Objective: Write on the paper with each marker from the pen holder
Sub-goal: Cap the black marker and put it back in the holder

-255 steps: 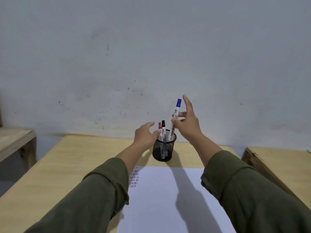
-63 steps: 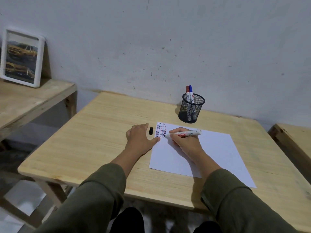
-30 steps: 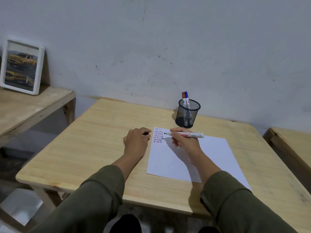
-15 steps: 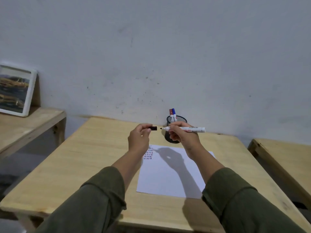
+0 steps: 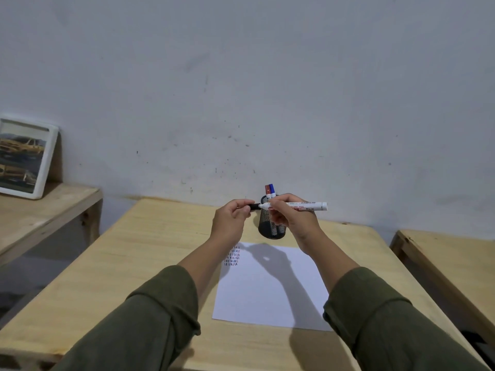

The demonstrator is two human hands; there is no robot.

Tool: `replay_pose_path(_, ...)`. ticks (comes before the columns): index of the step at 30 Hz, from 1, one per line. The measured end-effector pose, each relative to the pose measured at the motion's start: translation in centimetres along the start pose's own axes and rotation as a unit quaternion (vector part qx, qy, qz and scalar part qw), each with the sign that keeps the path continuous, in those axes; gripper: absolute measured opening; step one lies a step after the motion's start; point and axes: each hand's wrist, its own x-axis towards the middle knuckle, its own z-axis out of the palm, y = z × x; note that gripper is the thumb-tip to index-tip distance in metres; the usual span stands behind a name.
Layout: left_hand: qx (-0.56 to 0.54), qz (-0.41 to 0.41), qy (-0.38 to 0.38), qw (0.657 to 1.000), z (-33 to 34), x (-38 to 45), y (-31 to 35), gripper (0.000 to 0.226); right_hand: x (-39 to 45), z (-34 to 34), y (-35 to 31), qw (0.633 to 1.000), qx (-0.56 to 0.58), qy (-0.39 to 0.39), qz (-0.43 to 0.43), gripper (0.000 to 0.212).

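Observation:
My right hand [image 5: 292, 219] holds a white marker [image 5: 302, 206] level above the table, its tip pointing left. My left hand [image 5: 231, 220] pinches the black cap [image 5: 254, 206], which sits on the marker's tip. Behind both hands stands a black mesh pen holder [image 5: 267, 231] with a red-capped marker [image 5: 267, 189] and a blue-capped marker [image 5: 272, 188] upright in it. A white paper [image 5: 270, 287] lies on the wooden table [image 5: 128, 263], with rows of short red, blue and black strokes [image 5: 233, 256] at its top left corner.
A framed picture [image 5: 24, 156] leans against the wall on a wooden side table [image 5: 40, 210] at the left. Another wooden table [image 5: 450, 261] stands at the right, with a gap between it and mine. A grey wall rises just behind the pen holder.
Both hands left the paper and rose in front of the pen holder. The cap, a small gap from the tip half a second ago, now sits on it.

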Motion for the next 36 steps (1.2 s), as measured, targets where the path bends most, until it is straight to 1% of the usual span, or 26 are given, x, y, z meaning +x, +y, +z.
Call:
replay_pose_path(6,-0.028,-0.02,-0.022,0.999,0.2,0.1,1.0,0.02,0.4,-0.2,-0.4,1.0,0.005,-0.007,-0.002,0.008)
replay_pose_path(8,-0.029,-0.028,-0.033,0.999,0.1,0.0,1.3,0.019,0.5,-0.3,-0.5,1.0,0.006,-0.015,0.0,0.011)
replay_pose_path(11,-0.007,-0.045,-0.057,0.997,0.0,0.2,1.8,0.025,0.6,-0.4,-0.7,0.999,-0.007,-0.034,0.004,0.018)
replay_pose_path(13,0.0,-0.06,-0.075,0.995,-0.2,0.4,2.1,0.027,0.6,-0.5,-0.9,0.999,-0.021,-0.043,0.005,0.019)
replay_pose_path(17,-0.007,-0.092,-0.109,0.99,-0.5,0.7,2.9,0.021,0.5,-0.7,-0.9,0.999,-0.022,-0.047,0.002,0.018)
replay_pose_path(19,0.018,-0.083,-0.117,0.989,-0.5,0.8,2.9,0.019,0.5,-0.6,-0.6,0.999,-0.029,-0.046,0.003,0.018)
replay_pose_path(21,0.049,-0.05,-0.101,0.992,-0.5,0.8,2.6,0.019,0.3,-0.4,-0.3,0.999,-0.018,-0.04,0.001,0.02)
replay_pose_path(24,0.11,0.017,-0.056,0.992,-0.4,0.5,2.0,0.018,0.1,0.1,0.0,1.0,0.011,-0.027,0.001,0.021)
replay_pose_path(27,0.137,0.059,-0.021,0.989,0.0,-0.2,1.4,0.015,0.0,0.4,0.5,1.0,0.017,-0.011,0.009,0.02)
replay_pose_path(29,0.145,0.067,-0.019,0.987,0.2,-0.6,1.0,0.013,-0.3,0.2,0.8,1.0,0.018,-0.007,0.02,0.021)
replay_pose_path(31,0.141,0.06,-0.034,0.988,0.4,-0.7,0.7,0.014,-0.5,-0.1,0.9,1.0,0.013,-0.017,0.023,0.021)
replay_pose_path(33,0.119,0.043,-0.047,0.991,0.4,-0.3,0.7,0.016,-0.4,-0.5,0.7,0.999,0.007,-0.044,0.026,0.015)
replay_pose_path(34,0.105,0.033,-0.046,0.993,0.3,0.0,0.8,0.017,-0.4,-0.8,0.5,0.998,0.014,-0.06,0.033,0.008)
replay_pose_path(35,0.091,0.025,-0.039,0.995,0.1,0.4,0.9,0.018,-0.3,-1.1,0.3,0.996,0.034,-0.072,0.04,0.007)
replay_pose_path(36,0.08,0.018,-0.029,0.996,-0.1,0.9,1.1,0.019,0.0,-1.4,0.2,0.994,0.062,-0.078,0.047,0.019)
